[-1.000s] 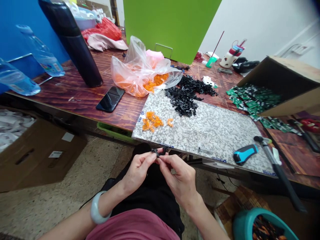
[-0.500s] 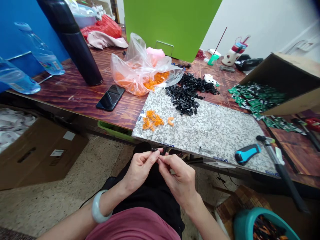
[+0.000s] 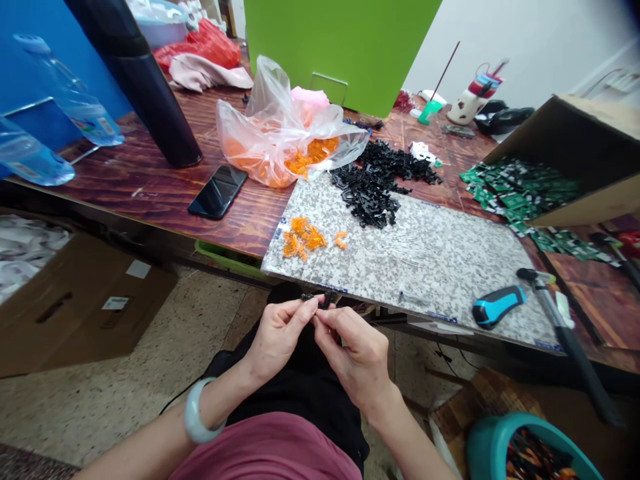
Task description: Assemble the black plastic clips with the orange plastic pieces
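Close together over my lap, both hands pinch at a small black plastic part [image 3: 327,299] just off the table's front edge. Thumb and fingers of my left hand [image 3: 281,331] are closed on the part. My right hand [image 3: 354,350] is closed too, its fingertips meeting the left thumb; whatever lies between them is hidden. On the speckled stone slab [image 3: 445,247] in front are a small pile of orange plastic pieces [image 3: 303,238], a heap of black plastic parts [image 3: 370,190] and thin metal pins [image 3: 407,250].
A blue-black handle [image 3: 499,307] and a hammer [image 3: 565,333] lie at the slab's right. A carton [image 3: 600,147] spills green circuit boards [image 3: 520,193]. Further left are a plastic bag [image 3: 250,140], a phone [image 3: 219,192] and a dark flask [image 3: 155,107]. A teal bucket [image 3: 487,443] stands below right.
The camera view has shifted slightly. Both hands keep nearly the same pose, pinched together around the black part.
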Action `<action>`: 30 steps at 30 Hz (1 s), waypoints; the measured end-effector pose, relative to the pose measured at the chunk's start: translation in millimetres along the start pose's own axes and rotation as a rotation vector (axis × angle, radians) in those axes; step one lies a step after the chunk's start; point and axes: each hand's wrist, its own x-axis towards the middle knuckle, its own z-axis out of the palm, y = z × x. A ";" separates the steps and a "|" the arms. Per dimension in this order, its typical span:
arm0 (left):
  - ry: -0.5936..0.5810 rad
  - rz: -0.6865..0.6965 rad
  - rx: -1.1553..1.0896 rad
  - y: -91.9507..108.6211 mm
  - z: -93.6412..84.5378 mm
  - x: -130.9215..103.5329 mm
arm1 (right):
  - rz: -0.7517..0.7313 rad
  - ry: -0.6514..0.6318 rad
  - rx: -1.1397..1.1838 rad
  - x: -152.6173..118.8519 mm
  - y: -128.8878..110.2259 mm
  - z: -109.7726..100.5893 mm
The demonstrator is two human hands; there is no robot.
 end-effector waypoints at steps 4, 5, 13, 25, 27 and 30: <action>0.004 -0.003 0.017 -1.3 -0.3 0.6 | 0.002 -0.006 -0.008 1.3 1.4 0.3; 0.007 -0.003 0.019 -1.3 -0.3 0.8 | 0.003 -0.007 -0.007 1.6 1.5 0.4; 0.029 0.028 0.053 -1.0 0.6 2.2 | 0.136 0.003 0.022 1.9 -2.0 -0.5; 0.020 0.101 0.215 -4.3 -1.4 1.0 | 0.418 -0.137 0.154 4.6 -1.8 -10.2; 0.011 0.122 0.246 -4.9 -2.7 0.7 | 0.427 -0.156 0.133 5.7 0.5 -10.8; -0.016 0.162 0.289 -4.5 -4.8 -0.1 | 0.429 -0.195 0.104 8.1 5.1 -11.9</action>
